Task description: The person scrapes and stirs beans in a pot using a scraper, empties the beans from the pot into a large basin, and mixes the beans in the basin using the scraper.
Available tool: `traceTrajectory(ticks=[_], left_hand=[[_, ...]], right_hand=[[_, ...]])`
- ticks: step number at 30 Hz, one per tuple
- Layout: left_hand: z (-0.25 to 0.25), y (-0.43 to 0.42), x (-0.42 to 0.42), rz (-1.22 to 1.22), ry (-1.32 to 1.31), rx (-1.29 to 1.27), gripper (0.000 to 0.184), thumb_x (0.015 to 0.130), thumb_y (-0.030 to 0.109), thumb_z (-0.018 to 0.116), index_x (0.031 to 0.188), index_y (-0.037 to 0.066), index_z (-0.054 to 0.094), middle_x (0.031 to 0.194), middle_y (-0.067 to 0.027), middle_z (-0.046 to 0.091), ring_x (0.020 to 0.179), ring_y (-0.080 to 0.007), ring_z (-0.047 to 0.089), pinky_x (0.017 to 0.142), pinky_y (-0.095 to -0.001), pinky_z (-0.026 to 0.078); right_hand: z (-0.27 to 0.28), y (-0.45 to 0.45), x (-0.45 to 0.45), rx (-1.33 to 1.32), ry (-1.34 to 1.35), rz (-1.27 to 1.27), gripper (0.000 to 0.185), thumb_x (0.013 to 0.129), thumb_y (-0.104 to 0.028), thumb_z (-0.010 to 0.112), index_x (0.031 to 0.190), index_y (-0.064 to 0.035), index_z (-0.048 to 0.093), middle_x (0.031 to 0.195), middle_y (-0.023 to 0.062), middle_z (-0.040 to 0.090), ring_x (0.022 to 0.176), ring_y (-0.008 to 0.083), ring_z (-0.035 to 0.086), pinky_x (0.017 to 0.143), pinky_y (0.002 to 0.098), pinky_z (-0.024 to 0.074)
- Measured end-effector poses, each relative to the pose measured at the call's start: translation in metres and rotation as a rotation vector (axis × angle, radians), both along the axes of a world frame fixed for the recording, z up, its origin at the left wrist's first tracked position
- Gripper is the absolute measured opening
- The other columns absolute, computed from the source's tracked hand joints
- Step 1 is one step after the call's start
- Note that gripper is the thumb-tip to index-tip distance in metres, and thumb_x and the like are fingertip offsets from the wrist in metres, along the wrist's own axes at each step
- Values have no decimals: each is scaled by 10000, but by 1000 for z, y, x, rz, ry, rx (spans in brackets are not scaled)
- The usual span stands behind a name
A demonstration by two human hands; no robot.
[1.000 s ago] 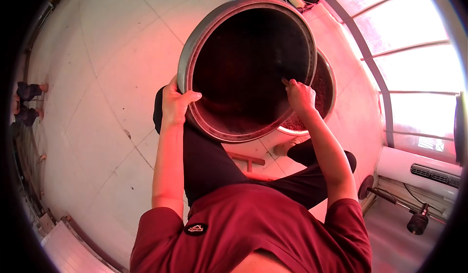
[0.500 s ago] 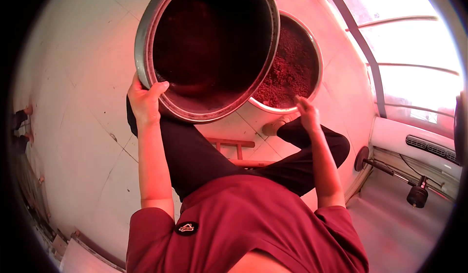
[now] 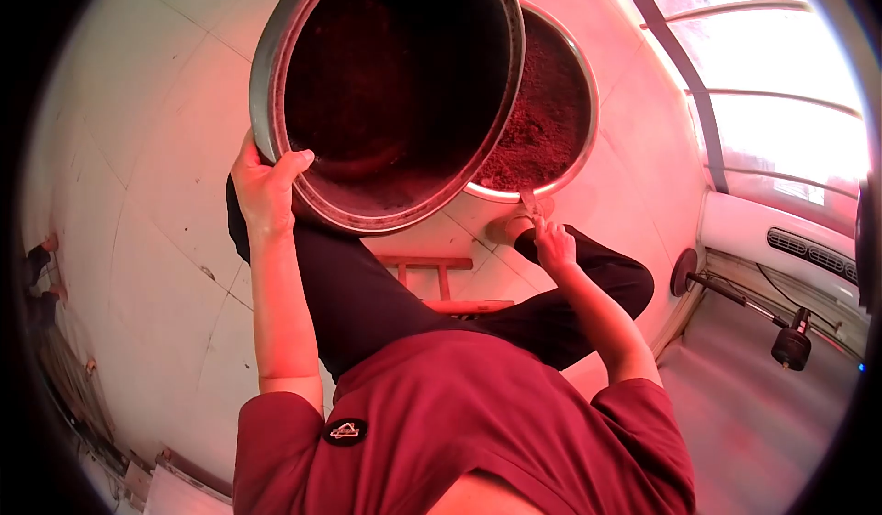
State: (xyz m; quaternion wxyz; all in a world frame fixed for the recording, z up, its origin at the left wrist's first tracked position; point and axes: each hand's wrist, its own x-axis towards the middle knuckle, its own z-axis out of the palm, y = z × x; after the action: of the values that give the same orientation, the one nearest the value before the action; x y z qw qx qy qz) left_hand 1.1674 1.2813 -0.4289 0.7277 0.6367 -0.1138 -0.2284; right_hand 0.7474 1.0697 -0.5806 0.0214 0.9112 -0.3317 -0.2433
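My left hand (image 3: 266, 189) grips the lower left rim of a large round pot (image 3: 266, 92), its thumb over the edge. The pot is tilted, its dark inside facing me. Partly behind it on the right stands a second round container (image 3: 588, 134) holding dark red crumbly stuff (image 3: 542, 129). My right hand (image 3: 554, 247) is closed on a small flat tool (image 3: 530, 203), whose tip is at the near rim of that container.
A reddish wooden stool (image 3: 441, 281) stands between my legs. At the right are a white unit with a vent (image 3: 781, 239) and a black rod with a round weight (image 3: 790, 345). Another person's feet (image 3: 46, 267) show at the far left.
The pot has moved left in view, uncovering more of the second container. My right hand has gone from inside the pot to the container's near rim.
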Motion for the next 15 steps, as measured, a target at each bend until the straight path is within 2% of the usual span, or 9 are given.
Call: traceTrajectory(ticks=[3, 6, 9, 12, 14, 15], left_hand=[[-4, -6, -1, -19, 10, 23, 409, 618, -64, 597, 1023, -32, 557, 892, -12, 569, 785, -93, 520, 767, -236, 424], [-6, -8, 0, -37, -2, 39, 401, 617, -69, 600, 1014, -28, 561, 881, -13, 570, 765, -86, 521, 742, -232, 432], [-9, -15, -3, -49, 10, 23, 406, 615, -81, 598, 1016, -27, 563, 874, -15, 575, 753, -86, 527, 724, -226, 439], [-5, -15, -4, -26, -2, 14, 434, 612, -89, 598, 1041, -30, 563, 874, -10, 579, 756, -84, 531, 718, -220, 442], [-5, -15, -3, -12, -11, -2, 432, 611, -80, 604, 1038, -28, 566, 856, 4, 565, 742, -76, 514, 714, -215, 434], [-8, -12, -2, -24, -15, 12, 435, 612, -66, 609, 1043, -25, 564, 839, 16, 545, 729, -69, 492, 707, -207, 423]], right_hand=[[34, -11, 10, 45, -65, 19, 332, 799, -189, 566, 1100, -83, 474, 853, 137, 589, 799, 315, 598, 613, 432, 494], [45, -31, 23, 7, -213, -187, 216, 801, -235, 582, 918, -54, 572, 699, 121, 588, 696, 269, 607, 593, 411, 484], [32, -59, 28, 229, -588, -948, 292, 792, -302, 609, 689, -30, 580, 532, 95, 536, 509, 204, 561, 454, 363, 436], [-8, -67, 0, 569, -553, -1382, 373, 764, -340, 641, 572, -37, 537, 452, 54, 479, 376, 153, 461, 334, 307, 327], [-17, -72, -19, 410, -637, -1280, 367, 745, -343, 665, 573, -50, 525, 468, 31, 465, 318, 138, 388, 288, 278, 243], [-3, -73, -14, 294, -652, -1254, 376, 756, -362, 653, 582, -54, 523, 463, 24, 451, 333, 126, 372, 298, 270, 250]])
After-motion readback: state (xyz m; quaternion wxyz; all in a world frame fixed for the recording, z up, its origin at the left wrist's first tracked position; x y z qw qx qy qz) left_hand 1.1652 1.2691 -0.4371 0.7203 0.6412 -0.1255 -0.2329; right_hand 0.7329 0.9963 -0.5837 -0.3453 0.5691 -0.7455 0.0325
